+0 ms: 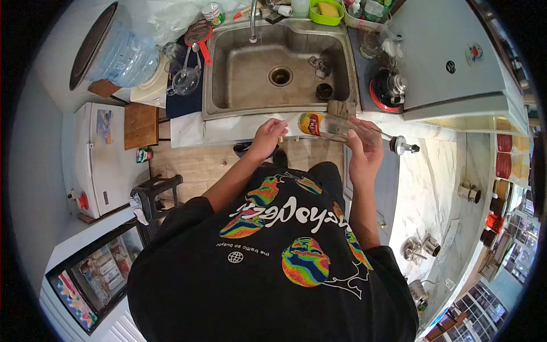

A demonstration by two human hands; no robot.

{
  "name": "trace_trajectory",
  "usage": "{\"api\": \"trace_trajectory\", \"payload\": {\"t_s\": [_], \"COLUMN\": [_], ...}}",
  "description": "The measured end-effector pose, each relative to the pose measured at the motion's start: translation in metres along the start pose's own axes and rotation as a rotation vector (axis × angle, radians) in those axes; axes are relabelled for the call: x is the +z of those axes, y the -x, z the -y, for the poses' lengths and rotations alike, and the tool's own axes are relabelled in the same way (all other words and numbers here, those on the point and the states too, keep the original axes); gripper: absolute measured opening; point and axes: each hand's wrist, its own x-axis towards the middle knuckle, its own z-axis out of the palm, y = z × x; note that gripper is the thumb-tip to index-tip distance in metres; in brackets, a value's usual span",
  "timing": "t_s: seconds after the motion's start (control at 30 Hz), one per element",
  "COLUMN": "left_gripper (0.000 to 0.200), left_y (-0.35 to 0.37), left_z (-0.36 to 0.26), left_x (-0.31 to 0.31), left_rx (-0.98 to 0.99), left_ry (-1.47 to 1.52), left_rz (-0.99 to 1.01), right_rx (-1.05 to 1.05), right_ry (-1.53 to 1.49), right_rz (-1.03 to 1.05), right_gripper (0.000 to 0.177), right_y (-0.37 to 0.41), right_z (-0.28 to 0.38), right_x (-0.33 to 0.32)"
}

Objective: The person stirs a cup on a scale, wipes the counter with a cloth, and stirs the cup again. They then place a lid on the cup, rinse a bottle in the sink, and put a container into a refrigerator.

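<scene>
Over the front edge of the sink (213, 108), a clear jar (326, 127) lay sideways in the air, its yellow and red label turned toward the left. The right hand (365, 149) held it at the end away from the label, thumb on the near side and fingers wrapped around beyond. The left hand (266, 141) held nothing that could be seen; its fingers were loosely bent and parted, just beside the labelled end and apart from it. Whether the jar's mouth was at that end could not be told. Behind it, the steel basin had a round drain (280, 76) near its middle, with a crumpled grey thing (320, 67) and a small dark cup (324, 91) to the right of it. The tap (253, 25) rose at the back rim, and a green tub (318, 19) with a yellow sponge (327, 9) stood behind the far right corner. To the left of the sink were a red-handled strainer (198, 34) and a glass vessel (186, 81); to the right, a pot with a metal lid (397, 85) stood on a red-rimmed base (374, 97). Nearer the person, a metal piece with a black knob (403, 146) rested on the counter (424, 182).
</scene>
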Motion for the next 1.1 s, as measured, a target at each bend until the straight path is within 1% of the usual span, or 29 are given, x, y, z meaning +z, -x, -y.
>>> {"api": "trace_trajectory", "payload": {"t_s": [0.03, 0.07, 0.17, 0.27, 0.3, 0.33, 0.37, 0.43, 0.47, 0.57, 0.6, 0.7, 0.73, 0.83, 0.93, 1.03, 1.1], "left_gripper": [0.040, 0.036, 0.029, 0.025, 0.026, 0.026, 0.027, 0.026, 0.025, 0.024, 0.023, 0.021, 0.021, 0.021, 0.023, 0.024, 0.024], "left_y": [-0.005, -0.015, -0.039, -0.035, -0.032, -0.032, -0.035, -0.046, -0.053, -0.059, -0.062, -0.064, -0.064, -0.062, -0.060, -0.055, -0.053], "left_z": [-0.003, 0.009, 0.043, 0.013, 0.009, 0.005, 0.002, 0.016, 0.025, 0.018, 0.017, 0.016, 0.015, 0.016, 0.015, 0.011, 0.011], "left_x": [-0.006, -0.012, -0.021, -0.021, -0.022, -0.024, -0.027, -0.034, -0.038, -0.040, -0.038, -0.034, -0.033, -0.029, -0.029, -0.032, -0.033], "left_rx": [-0.022, -0.007, 0.204, 0.152, 0.178, 0.208, 0.243, 0.400, 0.481, 0.414, 0.423, 0.430, 0.420, 0.423, 0.427, 0.417, 0.406], "left_ry": [-0.004, 0.024, 0.078, -0.177, -0.234, -0.293, -0.353, -0.510, -0.587, -0.596, -0.607, -0.621, -0.609, -0.587, -0.589, -0.592, -0.593], "left_rz": [-0.030, -0.043, -0.112, -0.262, -0.277, -0.292, -0.305, -0.370, -0.401, -0.411, -0.430, -0.463, -0.460, -0.470, -0.470, -0.452, -0.439], "right_rx": [0.001, 0.002, -0.082, -0.040, -0.022, -0.064, -0.073, -0.091, -0.010, -0.086, -0.024, -0.055, 0.004, 0.013, 0.008, 0.084, 0.058], "right_ry": [0.002, 0.005, 0.124, 0.143, 0.153, 0.166, 0.210, 0.300, 0.355, 0.553, 0.647, 0.754, 0.718, 0.747, 0.845, 0.809, 0.760], "right_rz": [-0.004, -0.005, 0.028, 0.048, 0.060, 0.059, 0.071, 0.092, 0.112, 0.165, 0.174, 0.190, 0.214, 0.274, 0.308, 0.307, 0.307], "right_gripper": [0.036, 0.036, 0.033, 0.035, 0.036, 0.035, 0.035, 0.034, 0.036, 0.036, 0.041, 0.044, 0.044, 0.045, 0.044, 0.043, 0.043], "right_y": [-0.009, -0.018, -0.054, -0.095, -0.108, -0.124, -0.140, -0.166, -0.177, -0.221, -0.231, -0.252, -0.255, -0.259, -0.264, -0.266, -0.265], "right_z": [-0.002, -0.005, -0.016, -0.027, -0.033, -0.049, -0.062, -0.076, -0.077, -0.126, -0.126, -0.145, -0.150, -0.162, -0.178, -0.189, -0.191], "right_x": [0.005, 0.009, 0.016, 0.027, 0.031, 0.035, 0.040, 0.052, 0.057, 0.067, 0.073, 0.086, 0.089, 0.093, 0.091, 0.087, 0.086]}}
